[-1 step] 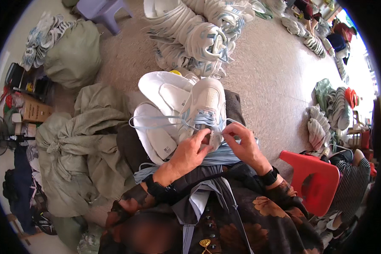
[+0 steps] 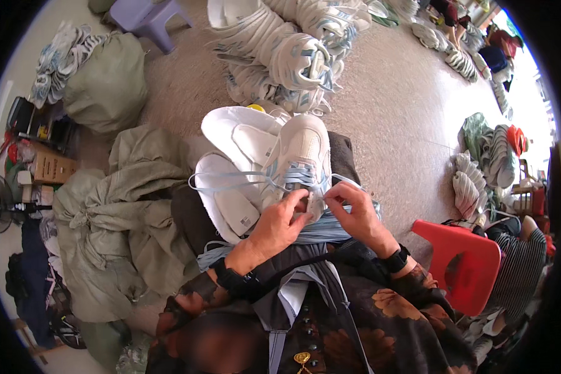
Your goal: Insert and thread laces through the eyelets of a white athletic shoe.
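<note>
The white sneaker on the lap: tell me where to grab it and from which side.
Grip the white sneaker across its bare toe end, coming from the far side, away from the person. The toe points away and lies open, while the left hand and right hand crowd the near, laced part with the light blue lace.

Left hand (image 2: pixel 280 221) and right hand (image 2: pixel 354 212) together, fingers pinched.

Shoe (image 2: pixel 300 156) on lap, insoles (image 2: pixel 230 187) left of it; sacks (image 2: pixel 124 212) further left; stool (image 2: pixel 464 262) right; shoe pile (image 2: pixel 287 56) ahead.
</note>
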{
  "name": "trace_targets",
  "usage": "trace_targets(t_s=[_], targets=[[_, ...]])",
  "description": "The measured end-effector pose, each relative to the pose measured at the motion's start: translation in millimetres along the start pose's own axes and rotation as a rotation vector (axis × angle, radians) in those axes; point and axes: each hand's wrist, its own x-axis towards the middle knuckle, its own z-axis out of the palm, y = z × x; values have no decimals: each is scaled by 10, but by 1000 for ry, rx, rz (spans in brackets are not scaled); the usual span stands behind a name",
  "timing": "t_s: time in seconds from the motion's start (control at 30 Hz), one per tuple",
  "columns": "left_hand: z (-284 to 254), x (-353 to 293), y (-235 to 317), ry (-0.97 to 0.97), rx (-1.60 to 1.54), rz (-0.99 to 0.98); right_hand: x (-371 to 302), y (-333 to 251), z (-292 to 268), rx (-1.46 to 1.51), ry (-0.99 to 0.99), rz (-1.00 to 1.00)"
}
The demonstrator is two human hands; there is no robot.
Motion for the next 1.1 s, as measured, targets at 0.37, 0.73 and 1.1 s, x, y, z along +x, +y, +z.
trace_targets(t_s=[0.37, 0.73, 1.1], targets=[[58, 87, 32, 11, -66, -141, 85, 102, 48, -91, 12, -23], [67, 75, 43, 25, 128, 68, 275, -256, -45, -760, -240, -418], [97, 116, -13, 44, -254, -224, 187, 17, 37, -212, -59, -247]])
